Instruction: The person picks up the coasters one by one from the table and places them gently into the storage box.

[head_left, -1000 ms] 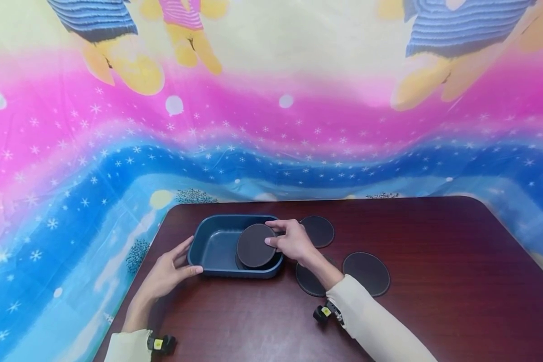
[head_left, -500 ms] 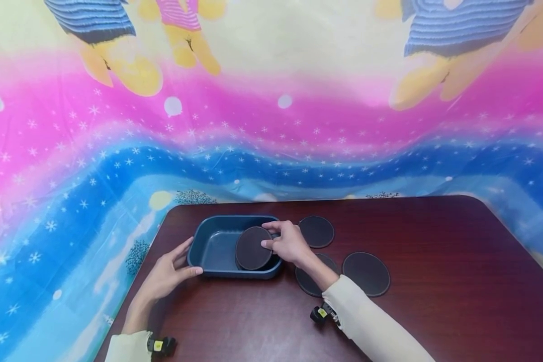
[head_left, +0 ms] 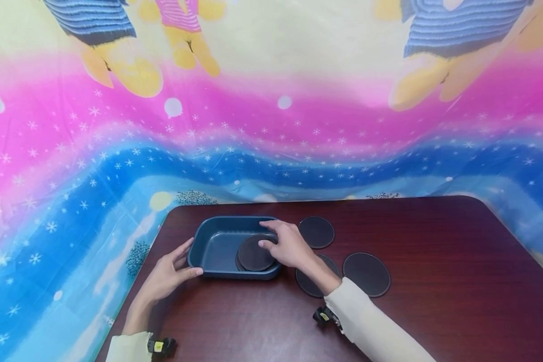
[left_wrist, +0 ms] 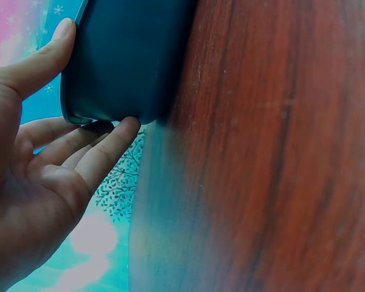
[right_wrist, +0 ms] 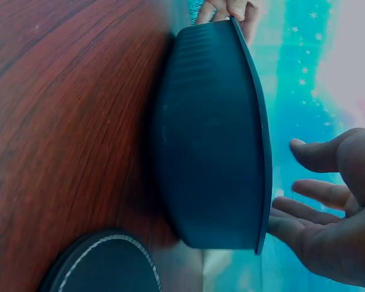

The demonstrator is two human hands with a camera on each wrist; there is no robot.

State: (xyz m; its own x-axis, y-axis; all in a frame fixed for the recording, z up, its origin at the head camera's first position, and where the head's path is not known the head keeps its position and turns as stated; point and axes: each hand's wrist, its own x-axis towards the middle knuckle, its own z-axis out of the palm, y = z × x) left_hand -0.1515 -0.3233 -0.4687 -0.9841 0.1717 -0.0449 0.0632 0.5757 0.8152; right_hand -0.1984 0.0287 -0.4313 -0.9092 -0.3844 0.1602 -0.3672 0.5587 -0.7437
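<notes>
A dark blue rectangular container (head_left: 214,246) stands at the table's left, its open top facing up. My left hand (head_left: 163,274) holds its left end, thumb at the near corner and fingertips against the end wall. Inside, at the right end, a round dark brown coaster (head_left: 253,254) lies on top of another, whose edge peeks out. Over the container's right rim hovers my right hand (head_left: 291,244), thumb and fingers spread apart. Seen in the right wrist view, nothing is between the fingers of that right hand (right_wrist: 334,213), which are beside the container rim.
Right of the container, three more coasters lie on the table: one at the back (head_left: 318,232), one partly under my right forearm (head_left: 314,281), and a stitched coaster (head_left: 366,274) farther right. A patterned cloth (head_left: 271,125) hangs behind the brown table (head_left: 443,261).
My right hand has let go of the coaster it pinched, and that coaster has dropped from tilted to flat inside the container. My left hand has stayed in place.
</notes>
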